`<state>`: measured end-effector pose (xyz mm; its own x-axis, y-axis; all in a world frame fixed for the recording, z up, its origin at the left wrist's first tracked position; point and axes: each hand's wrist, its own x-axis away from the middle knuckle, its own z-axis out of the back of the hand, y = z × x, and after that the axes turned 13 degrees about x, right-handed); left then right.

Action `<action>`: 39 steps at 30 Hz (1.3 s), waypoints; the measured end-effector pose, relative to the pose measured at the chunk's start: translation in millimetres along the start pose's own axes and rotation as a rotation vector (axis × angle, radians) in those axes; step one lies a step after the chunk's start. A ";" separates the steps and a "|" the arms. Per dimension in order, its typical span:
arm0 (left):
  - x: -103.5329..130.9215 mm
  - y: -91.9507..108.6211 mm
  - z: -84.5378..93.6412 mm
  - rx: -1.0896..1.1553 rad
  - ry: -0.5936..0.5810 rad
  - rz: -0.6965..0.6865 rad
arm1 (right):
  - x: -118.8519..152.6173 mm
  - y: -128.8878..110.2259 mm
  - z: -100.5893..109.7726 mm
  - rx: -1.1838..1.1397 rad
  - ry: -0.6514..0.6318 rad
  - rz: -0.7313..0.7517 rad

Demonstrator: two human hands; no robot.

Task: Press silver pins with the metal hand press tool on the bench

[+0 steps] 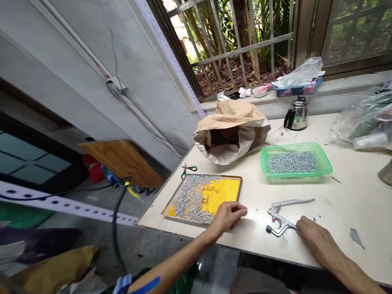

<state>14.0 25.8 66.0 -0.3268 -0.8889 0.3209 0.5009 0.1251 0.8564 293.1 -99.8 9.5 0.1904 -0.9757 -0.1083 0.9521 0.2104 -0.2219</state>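
Note:
My left hand (228,215) is closed in a pinch over the right edge of a shallow tray (239,191); whatever its fingertips hold is too small to make out. Many small silver metal pins (192,199) cover the left part of that tray, over a yellow printed sheet (224,193). At the right, my right hand (313,235) is closed around the end of one handle of silver metal pliers (280,222), which lie on the table. Their curved jaw is toward my left hand, and the other handle stands apart, pointing away.
A green plastic basket (295,177) of similar small metal pieces stands behind the pliers. Further back are a crumpled brown paper bag (252,122), green-handled scissors (189,169) and a metal kettle (299,115). A grey scrap (356,237) lies at right on the table (334,203).

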 end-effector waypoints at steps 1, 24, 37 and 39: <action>2.2 3.2 -17.9 0.104 -0.042 0.055 | 3.1 3.0 -2.8 0.003 0.001 0.013; -3.1 3.4 -90.3 0.098 -0.389 0.460 | 1.2 -10.6 34.0 0.087 -0.191 0.006; 4.6 2.2 -94.9 0.157 -0.312 0.464 | -45.8 22.9 35.5 0.124 -0.293 0.060; 4.6 3.3 -94.6 0.144 -0.317 0.469 | -45.0 18.1 36.6 0.149 -0.252 0.064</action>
<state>90.0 -19.6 32.0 -0.3314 -0.5512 0.7657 0.5435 0.5518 0.6325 310.5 -54.2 45.9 0.2866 -0.9491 0.1307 0.9574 0.2787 -0.0755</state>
